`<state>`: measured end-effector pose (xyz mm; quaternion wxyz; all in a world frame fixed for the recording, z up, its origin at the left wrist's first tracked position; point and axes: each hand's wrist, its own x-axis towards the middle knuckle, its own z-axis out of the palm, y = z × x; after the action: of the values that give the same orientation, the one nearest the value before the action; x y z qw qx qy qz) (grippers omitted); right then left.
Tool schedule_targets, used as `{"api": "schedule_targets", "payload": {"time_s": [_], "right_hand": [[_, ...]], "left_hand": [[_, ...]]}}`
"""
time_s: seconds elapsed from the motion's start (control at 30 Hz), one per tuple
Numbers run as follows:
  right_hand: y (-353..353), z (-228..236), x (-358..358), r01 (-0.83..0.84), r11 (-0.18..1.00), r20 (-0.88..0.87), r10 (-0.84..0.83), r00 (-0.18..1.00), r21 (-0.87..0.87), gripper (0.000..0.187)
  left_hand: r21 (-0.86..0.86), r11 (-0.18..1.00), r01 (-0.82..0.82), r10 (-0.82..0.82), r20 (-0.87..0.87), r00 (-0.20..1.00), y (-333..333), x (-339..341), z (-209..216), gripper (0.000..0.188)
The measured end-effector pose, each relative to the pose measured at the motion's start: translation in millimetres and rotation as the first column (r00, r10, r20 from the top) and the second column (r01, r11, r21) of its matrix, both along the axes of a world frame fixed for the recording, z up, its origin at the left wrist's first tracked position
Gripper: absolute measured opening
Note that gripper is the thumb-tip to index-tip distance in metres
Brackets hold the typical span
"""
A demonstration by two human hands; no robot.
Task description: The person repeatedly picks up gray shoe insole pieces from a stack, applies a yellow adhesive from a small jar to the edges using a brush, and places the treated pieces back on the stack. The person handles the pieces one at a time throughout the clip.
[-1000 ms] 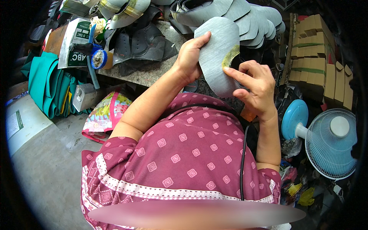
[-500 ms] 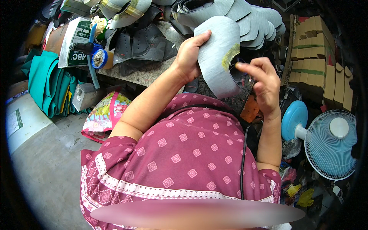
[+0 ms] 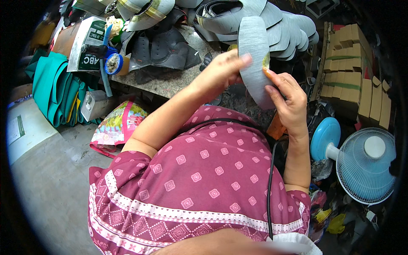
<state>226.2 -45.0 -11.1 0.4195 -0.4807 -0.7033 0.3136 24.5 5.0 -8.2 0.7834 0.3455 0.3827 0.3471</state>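
A curved light-grey shoe-upper piece is held up in front of me, seen nearly edge-on, with yellowish glue along its inner curve. My left hand grips its left side, thumb on the grey face and the other fingers hidden behind. At the yellowed edge, my right hand pinches the piece between thumb and forefinger; the forefinger's tip is stained orange-brown. Beyond lies a fanned pile of similar grey pieces. Dark grey shoe uppers with eyelet holes rest on the speckled worktop.
On the left are an open jar of glue with a blue rim, a tin, and folded green cloth. A printed pink bag sits below the worktop. To the right stand stacked brown cartons and a blue fan.
The grey piece has turned from showing its broad face to nearly edge-on. My left hand has shifted right, and my right fingers have come in onto the glued edge.
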Motion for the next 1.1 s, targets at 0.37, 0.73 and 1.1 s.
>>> {"api": "schedule_targets", "payload": {"time_s": [0.37,0.73,1.1], "right_hand": [[44.1,-16.2,14.1,0.012,0.997,0.432,-0.041,0.901,0.07,0.026],[90.1,-101.1,-35.1,-0.033,0.995,0.825,-0.061,0.562,0.096,0.032],[65.3,-70.7,-10.4,0.025,0.998,0.693,0.021,0.72,-0.056,0.032]], "left_hand": [[0.132,0.967,-0.216,0.2,0.126,0.972,12.8,-57.1,31.5,0.032],[0.159,0.943,-0.294,0.282,0.09,0.955,12.8,-64.3,39.6,0.032],[0.101,0.958,-0.267,0.259,0.09,0.962,17.5,-59.0,21.1,0.025]]}}
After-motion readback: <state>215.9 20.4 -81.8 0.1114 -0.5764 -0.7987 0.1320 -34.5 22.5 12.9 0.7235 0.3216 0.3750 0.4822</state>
